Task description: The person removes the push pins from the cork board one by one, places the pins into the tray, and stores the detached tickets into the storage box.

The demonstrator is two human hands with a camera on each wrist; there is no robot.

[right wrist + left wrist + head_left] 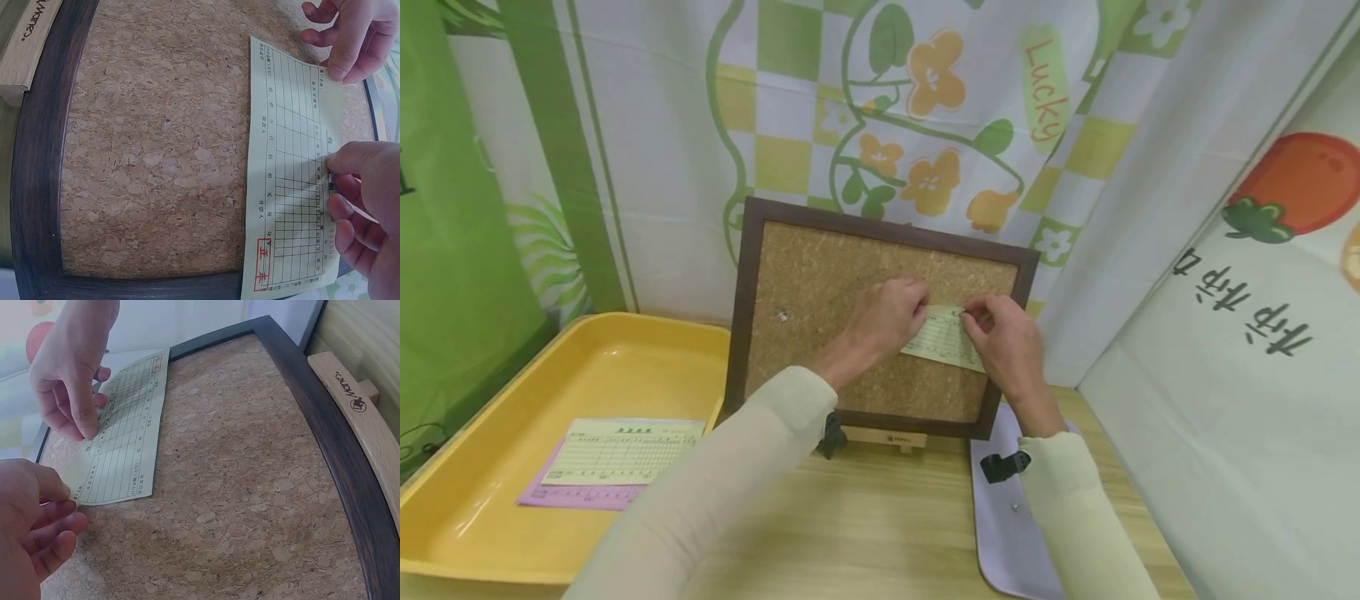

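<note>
A pale yellow receipt slip point(946, 337) with a printed grid lies against the right part of a cork board point(820, 358) in a dark wooden frame. My left hand point(889, 315) pinches the slip's top left corner between thumb and forefinger. Along the top edge, near its middle, my right hand point(1009, 340) pinches with thumb and fingertips; whether a pin is between them I cannot tell. In the right wrist view the slip point(290, 187) bears a red stamp box at its lower corner. A small shiny object point(782, 315) sits on the board's left part.
A yellow tray point(497, 550) at the left holds a yellow slip point(617, 454) overlapping a pink one point(580, 497). A wooden ledge point(883, 437) stands under the board. At the right lies a pale purple tray point(1000, 542), with a small object point(1015, 507) in it.
</note>
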